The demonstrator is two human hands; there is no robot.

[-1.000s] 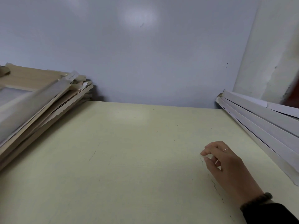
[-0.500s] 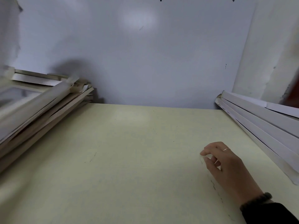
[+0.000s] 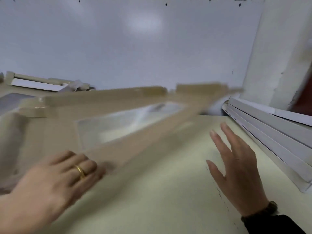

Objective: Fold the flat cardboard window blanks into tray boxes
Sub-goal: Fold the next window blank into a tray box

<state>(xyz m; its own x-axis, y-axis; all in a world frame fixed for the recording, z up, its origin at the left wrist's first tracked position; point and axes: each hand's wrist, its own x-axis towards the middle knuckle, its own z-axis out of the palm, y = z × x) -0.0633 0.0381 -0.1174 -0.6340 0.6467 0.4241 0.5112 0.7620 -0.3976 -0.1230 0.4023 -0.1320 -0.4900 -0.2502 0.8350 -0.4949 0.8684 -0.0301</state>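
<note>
Head view: left hand fingers gripping blurred window blank, right hand fingers spread.

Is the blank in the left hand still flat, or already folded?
Flat, it seems: the blank spreads as one sheet, its window visible, gripped by the left hand. Motion blur hides its flaps.

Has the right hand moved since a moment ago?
Yes. The right hand has opened and reached farther up the table, alongside the white stack.

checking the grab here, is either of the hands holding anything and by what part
The left hand holds a flat cardboard window blank by its near edge, fingers curled over it; the exact grip is blurred. The right hand is open and holds nothing.
</note>
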